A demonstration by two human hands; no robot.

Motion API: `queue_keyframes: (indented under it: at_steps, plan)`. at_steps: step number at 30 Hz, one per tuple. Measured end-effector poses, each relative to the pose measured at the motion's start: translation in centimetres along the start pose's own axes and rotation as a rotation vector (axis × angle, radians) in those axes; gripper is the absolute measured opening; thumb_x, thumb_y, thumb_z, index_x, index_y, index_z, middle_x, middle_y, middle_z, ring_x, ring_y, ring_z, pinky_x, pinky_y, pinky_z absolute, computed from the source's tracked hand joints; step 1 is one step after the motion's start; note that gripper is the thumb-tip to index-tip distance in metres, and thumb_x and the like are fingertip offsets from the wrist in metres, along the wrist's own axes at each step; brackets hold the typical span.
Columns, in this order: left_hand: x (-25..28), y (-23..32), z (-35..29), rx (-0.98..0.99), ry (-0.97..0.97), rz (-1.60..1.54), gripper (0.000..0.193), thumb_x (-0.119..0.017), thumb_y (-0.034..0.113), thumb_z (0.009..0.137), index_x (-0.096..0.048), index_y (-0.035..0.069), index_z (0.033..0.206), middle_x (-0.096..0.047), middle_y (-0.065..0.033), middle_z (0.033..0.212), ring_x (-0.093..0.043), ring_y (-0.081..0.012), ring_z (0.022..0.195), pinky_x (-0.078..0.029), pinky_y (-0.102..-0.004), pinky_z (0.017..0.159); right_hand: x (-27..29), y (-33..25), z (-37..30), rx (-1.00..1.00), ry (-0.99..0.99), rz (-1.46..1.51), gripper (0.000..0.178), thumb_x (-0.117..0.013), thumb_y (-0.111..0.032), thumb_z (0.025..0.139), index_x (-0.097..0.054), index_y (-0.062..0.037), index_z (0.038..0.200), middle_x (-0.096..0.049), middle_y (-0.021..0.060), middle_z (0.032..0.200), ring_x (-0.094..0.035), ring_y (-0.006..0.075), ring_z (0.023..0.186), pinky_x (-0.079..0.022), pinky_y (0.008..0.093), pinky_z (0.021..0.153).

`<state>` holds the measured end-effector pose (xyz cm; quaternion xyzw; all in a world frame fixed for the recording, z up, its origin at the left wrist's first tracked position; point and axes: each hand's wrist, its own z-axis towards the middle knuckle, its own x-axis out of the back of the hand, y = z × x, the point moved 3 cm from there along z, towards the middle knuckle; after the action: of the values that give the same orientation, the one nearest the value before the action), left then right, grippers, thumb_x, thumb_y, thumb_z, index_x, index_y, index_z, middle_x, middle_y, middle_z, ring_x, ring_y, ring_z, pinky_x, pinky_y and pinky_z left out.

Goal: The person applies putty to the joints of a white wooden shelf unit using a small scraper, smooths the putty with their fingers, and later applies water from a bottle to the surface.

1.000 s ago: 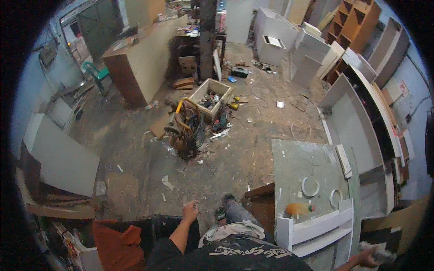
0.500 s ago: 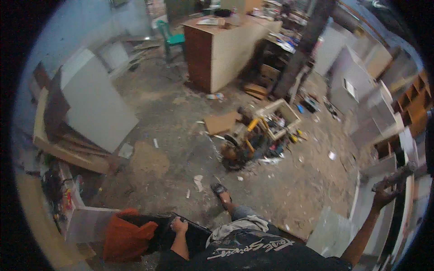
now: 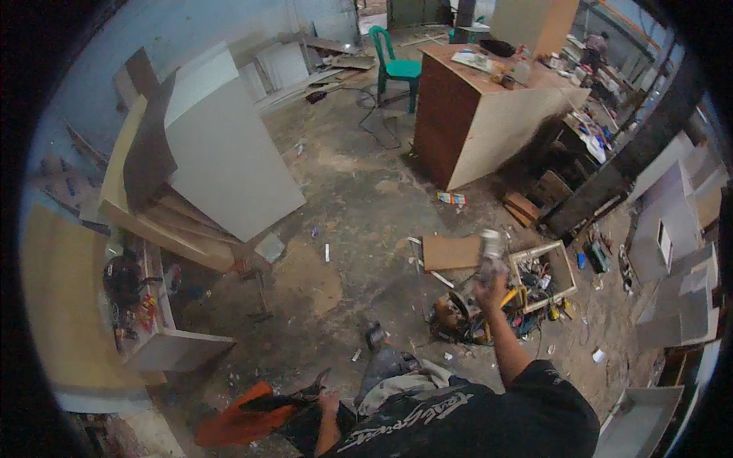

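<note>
My right hand [image 3: 490, 290] is raised in front of me, its fingers closed round a whitish-grey cylindrical object [image 3: 492, 244]. Motion blur hides what kind of object this is. Down by my left side, my left hand [image 3: 328, 404] grips the upper edge of a limp black bag-like item [image 3: 305, 427]. Bright orange fabric [image 3: 243, 416] hangs beside that black item, and I cannot tell whether the two are one piece. Beyond my right hand lies a heap of tools and cables [image 3: 458, 317], next to a cream-framed crate [image 3: 569, 278] with loose parts inside.
A large counter [image 3: 473, 122] stands ahead, a green plastic chair [image 3: 398, 69] left of it. Pale panels [image 3: 229, 145] lean at the left, above a low shelf piece [image 3: 179, 351]. A dark post [image 3: 634, 160] slants at the right. Scraps and a brown board [image 3: 458, 252] litter the floor.
My right hand has swung from the far right to the front, still holding the greyish object. My view has turned left, and the black item by my left hand has sagged.
</note>
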<state>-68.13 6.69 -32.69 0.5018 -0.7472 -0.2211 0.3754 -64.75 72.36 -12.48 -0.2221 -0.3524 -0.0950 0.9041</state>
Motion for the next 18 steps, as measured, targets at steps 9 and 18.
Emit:
queue_keyframes:
  at_steps: [9,18]
  plan:
    - [-0.9,8.8,11.8,0.229,-0.152,0.227,0.035,-0.074,0.027,0.085,-0.068,0.004,0.112,-0.069,-0.0138,0.095,-0.066,-0.0298,0.088,-0.052,-0.0413,0.081,-17.5,-16.7,11.2,-0.185,-0.741,0.159,0.079,-0.074,-0.015,0.072,-0.041,-0.0205,0.144,-0.044,0.0190,0.139,-0.045,0.0426,0.128,-0.047,0.0495,0.099]
    - [-5.5,38.0,41.3,-0.090,-0.053,0.268,0.035,-0.073,0.028,0.086,-0.068,0.004,0.111,-0.070,-0.0147,0.096,-0.067,-0.0314,0.087,-0.051,-0.0428,0.077,-23.6,-4.1,8.2,-0.945,-1.215,-0.208,0.080,-0.078,-0.025,0.074,-0.042,-0.0109,0.144,-0.051,0.0222,0.136,-0.051,0.0404,0.124,-0.047,0.0479,0.100]
